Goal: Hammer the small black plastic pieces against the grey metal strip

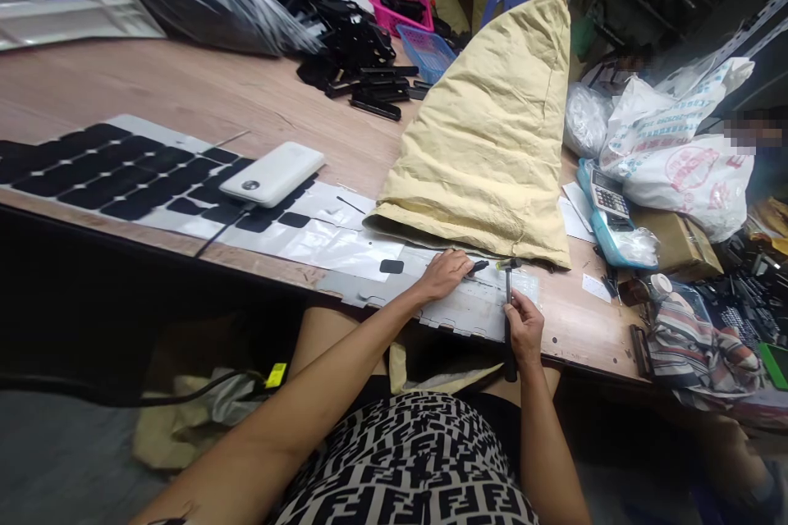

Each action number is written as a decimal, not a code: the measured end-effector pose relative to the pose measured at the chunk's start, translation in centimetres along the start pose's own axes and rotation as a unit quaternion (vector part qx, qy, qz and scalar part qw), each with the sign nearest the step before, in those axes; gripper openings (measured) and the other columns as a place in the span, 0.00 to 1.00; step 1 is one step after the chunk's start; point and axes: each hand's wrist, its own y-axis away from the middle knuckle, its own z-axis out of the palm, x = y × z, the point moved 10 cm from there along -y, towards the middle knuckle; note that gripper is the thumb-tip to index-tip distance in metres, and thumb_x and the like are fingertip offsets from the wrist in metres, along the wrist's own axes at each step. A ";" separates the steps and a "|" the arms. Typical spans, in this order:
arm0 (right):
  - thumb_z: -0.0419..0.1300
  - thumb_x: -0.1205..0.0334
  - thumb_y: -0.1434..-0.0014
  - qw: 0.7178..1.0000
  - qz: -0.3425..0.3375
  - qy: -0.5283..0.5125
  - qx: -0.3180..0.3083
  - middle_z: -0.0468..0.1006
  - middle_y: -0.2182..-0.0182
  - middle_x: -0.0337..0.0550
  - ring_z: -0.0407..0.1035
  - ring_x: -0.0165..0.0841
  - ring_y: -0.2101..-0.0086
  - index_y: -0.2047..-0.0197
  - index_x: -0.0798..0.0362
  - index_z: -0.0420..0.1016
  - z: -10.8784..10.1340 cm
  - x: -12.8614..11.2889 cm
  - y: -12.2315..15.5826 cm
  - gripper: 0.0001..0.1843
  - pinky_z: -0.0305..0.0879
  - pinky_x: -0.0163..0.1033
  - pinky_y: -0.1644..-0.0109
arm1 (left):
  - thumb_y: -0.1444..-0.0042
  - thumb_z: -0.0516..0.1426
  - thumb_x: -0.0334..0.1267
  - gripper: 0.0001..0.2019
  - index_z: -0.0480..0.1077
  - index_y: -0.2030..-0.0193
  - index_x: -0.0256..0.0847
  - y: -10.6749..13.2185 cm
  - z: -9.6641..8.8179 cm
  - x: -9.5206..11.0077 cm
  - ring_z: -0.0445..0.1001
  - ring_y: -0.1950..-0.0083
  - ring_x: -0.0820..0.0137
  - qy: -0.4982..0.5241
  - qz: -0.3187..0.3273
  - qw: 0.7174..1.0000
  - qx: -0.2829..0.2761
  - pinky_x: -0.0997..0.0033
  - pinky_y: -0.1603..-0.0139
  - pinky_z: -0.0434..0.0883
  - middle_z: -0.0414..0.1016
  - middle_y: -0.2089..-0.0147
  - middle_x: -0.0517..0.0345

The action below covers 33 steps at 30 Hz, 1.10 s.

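Note:
My right hand (pixel 525 330) is wrapped round the black handle of a small hammer (pixel 508 295), whose head points up and away from me. My left hand (pixel 446 274) lies on a grey mat at the table's front edge, its fingers closed on a small black part (pixel 478 267). The end of that part sticks out toward the hammer head, with a small gap between them. What the part is, I cannot make out. Just behind both hands stands a large yellow cloth cover (pixel 480 148), its open lower edge facing me.
A white power bank (pixel 272 172) lies to the left on a sheet with rows of black pads (pixel 92 168). Black parts (pixel 375 94), a pink basket (pixel 385 15) and a blue basket (pixel 424 53) are at the back. A calculator (pixel 608 195) and plastic bags (pixel 683 156) stand right.

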 end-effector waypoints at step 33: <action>0.63 0.55 0.44 1.000 -0.017 0.021 -0.006 0.79 0.66 0.44 0.70 0.33 0.69 0.48 0.55 0.82 0.1 0.0 0.0 0.23 0.71 0.38 0.64 | 0.45 0.61 0.43 0.09 0.78 0.60 0.43 14.2 6.3 4.9 0.76 0.53 0.59 0.069 -0.018 0.976 -0.206 0.64 0.52 0.69 0.78 0.57 0.52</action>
